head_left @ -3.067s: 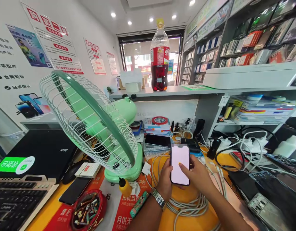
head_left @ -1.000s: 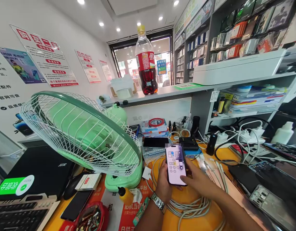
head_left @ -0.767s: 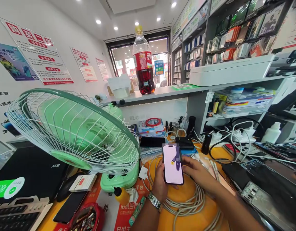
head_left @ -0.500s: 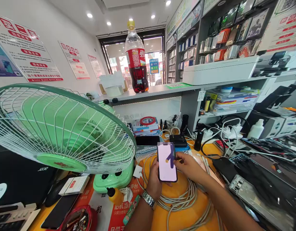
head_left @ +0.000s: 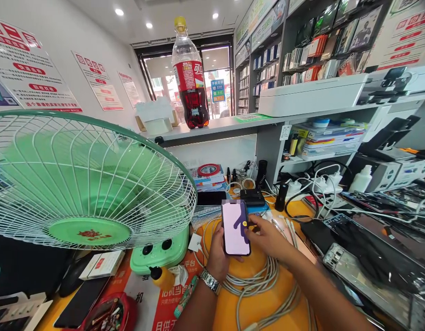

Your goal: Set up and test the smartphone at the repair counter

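A smartphone [head_left: 235, 230] with a pale pink and purple screen and a small yellow mark is held upright, tilted back, above the desk. My left hand [head_left: 218, 250], with a metal watch [head_left: 210, 280] on its wrist, is closed around the phone's left side and lower back. At the phone's right edge is my right hand [head_left: 267, 234], its curled fingers and thumb against the edge and screen border. Part of its grip behind the phone is hidden. Below both hands lies a coiled grey cable [head_left: 254, 285] on the orange desk surface.
A green fan [head_left: 91, 193] fills the left side. Near it are a yellow bottle [head_left: 162, 277] and a red ashtray [head_left: 112, 310] with butts. Phone parts [head_left: 374, 257] cover the right side. A cola bottle [head_left: 190, 82] stands on the shelf ahead.
The yellow mark on the screen has shifted from the middle to the right, and the purple shape has changed. The whole view has moved slightly; both hands stay at the phone.
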{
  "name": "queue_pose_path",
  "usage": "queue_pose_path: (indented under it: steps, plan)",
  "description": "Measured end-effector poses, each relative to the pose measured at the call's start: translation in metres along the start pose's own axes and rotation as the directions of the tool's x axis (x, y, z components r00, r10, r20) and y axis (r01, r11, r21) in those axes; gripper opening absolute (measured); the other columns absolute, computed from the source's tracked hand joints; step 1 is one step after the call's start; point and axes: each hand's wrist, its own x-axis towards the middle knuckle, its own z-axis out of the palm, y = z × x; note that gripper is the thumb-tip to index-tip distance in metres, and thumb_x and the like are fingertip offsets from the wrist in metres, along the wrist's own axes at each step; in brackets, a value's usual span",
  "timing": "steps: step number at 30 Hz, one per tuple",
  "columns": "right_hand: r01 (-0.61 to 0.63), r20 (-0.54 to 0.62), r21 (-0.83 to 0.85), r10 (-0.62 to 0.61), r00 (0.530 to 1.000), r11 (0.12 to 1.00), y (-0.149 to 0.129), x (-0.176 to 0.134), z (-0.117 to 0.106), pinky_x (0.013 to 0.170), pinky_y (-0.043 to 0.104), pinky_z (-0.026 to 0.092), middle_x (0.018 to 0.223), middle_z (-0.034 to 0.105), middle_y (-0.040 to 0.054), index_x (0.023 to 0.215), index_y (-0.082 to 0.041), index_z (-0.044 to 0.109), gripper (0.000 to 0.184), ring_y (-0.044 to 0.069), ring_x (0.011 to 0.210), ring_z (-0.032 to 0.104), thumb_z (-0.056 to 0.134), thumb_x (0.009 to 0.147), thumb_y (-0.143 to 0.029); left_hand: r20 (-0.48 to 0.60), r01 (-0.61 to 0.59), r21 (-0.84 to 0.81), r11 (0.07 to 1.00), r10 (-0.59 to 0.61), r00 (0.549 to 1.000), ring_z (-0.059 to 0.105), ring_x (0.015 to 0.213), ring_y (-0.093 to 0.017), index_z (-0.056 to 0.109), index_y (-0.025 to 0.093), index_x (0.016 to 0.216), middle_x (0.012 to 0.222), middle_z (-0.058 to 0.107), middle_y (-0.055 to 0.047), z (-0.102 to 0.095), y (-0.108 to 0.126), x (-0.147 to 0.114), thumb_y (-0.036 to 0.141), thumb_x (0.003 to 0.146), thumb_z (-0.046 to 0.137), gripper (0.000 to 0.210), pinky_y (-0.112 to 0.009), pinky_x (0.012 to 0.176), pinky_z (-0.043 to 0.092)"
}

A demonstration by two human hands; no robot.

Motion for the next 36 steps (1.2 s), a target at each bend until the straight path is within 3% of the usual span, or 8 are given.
queue_pose_path:
  steps: [5,10,12,15,18,21,28,36]
  plan:
    - [0.045,0.18,0.11,-0.064,0.982,0.993,0.002,-0.015,0.004,0.084,0.032,0.048,0.113,0.061,0.0062,0.136,-0.023,0.037,0.069,0.019,0.1,0.059,0.055,0.072,-0.005,-0.034,0.025,-0.087,0.996,-0.028,0.999,0.065,0.071,-0.018,0.053,0.02,0.119,0.095,0.066,-0.006,0.001,0.001,0.001,0.047,0.085,0.051,0.043,-0.022,0.046,0.052]
    - [0.025,0.232,0.144,-0.058,0.971,0.989,0.008,-0.021,0.006,0.085,0.033,0.05,0.116,0.059,0.006,0.147,-0.026,0.017,0.089,0.018,0.096,0.062,0.056,0.071,-0.003,-0.026,0.021,-0.106,0.994,-0.024,0.999,0.065,0.069,-0.017,0.055,0.019,0.116,0.095,0.066,-0.005,0.002,0.0,0.001,0.045,0.085,0.052,0.04,-0.024,0.048,0.053]
    - [0.023,0.219,0.165,-0.06,0.974,0.986,0.01,-0.02,0.008,0.085,0.033,0.05,0.117,0.059,0.0067,0.147,-0.026,0.017,0.087,0.018,0.096,0.062,0.057,0.072,-0.004,-0.025,0.007,-0.099,0.995,-0.01,1.0,0.065,0.07,-0.017,0.055,0.019,0.115,0.095,0.066,-0.005,0.002,-0.001,0.001,0.045,0.086,0.051,0.039,-0.023,0.048,0.053]
    - [0.058,0.138,0.157,-0.08,0.987,0.986,0.01,-0.017,0.011,0.089,0.034,0.049,0.12,0.059,0.0075,0.138,-0.022,0.038,0.067,0.021,0.104,0.059,0.056,0.075,-0.008,-0.029,-0.025,-0.092,0.995,0.023,0.999,0.065,0.072,-0.017,0.055,0.019,0.115,0.094,0.066,-0.006,0.001,-0.001,0.002,0.046,0.086,0.051,0.04,-0.022,0.049,0.053]
    - [0.026,0.03,0.094,-0.029,0.999,0.995,0.008,-0.012,0.014,0.08,0.033,0.051,0.106,0.065,0.0073,0.116,-0.018,0.058,0.036,0.022,0.094,0.062,0.052,0.081,-0.016,-0.021,-0.011,-0.083,0.996,0.01,1.0,0.065,0.072,-0.017,0.052,0.02,0.12,0.097,0.066,-0.006,0.001,0.0,0.002,0.047,0.086,0.05,0.043,-0.023,0.049,0.053]
    - [-0.014,-0.01,0.07,0.015,1.0,0.997,0.005,-0.01,0.014,0.072,0.032,0.052,0.091,0.067,0.0055,0.104,-0.018,0.063,0.024,0.021,0.082,0.063,0.048,0.085,-0.021,-0.022,-0.007,-0.08,0.997,0.005,1.0,0.065,0.073,-0.017,0.052,0.02,0.121,0.1,0.066,-0.006,0.001,0.001,0.001,0.047,0.087,0.049,0.043,-0.023,0.049,0.053]
    - [0.001,0.182,0.206,-0.039,0.983,0.978,0.006,-0.02,0.019,0.08,0.031,0.052,0.099,0.064,0.0042,0.137,-0.023,0.035,0.067,0.019,0.088,0.062,0.057,0.075,-0.009,-0.016,-0.035,-0.104,0.994,0.034,0.999,0.066,0.082,-0.02,0.055,0.02,0.115,0.106,0.066,-0.007,-0.001,-0.001,0.003,0.046,0.087,0.049,0.039,-0.028,0.061,0.055]
    - [0.053,-0.157,-0.102,-0.068,0.985,0.993,0.011,-0.016,0.046,0.093,0.039,0.046,0.12,0.056,0.0088,0.131,-0.021,0.037,0.067,0.025,0.109,0.055,0.06,0.069,-0.013,-0.059,-0.197,-0.113,0.974,0.191,0.98,0.058,0.107,-0.021,0.059,0.02,0.116,0.112,0.065,-0.005,0.0,-0.011,0.005,0.039,0.085,0.053,0.037,-0.031,0.091,0.045]
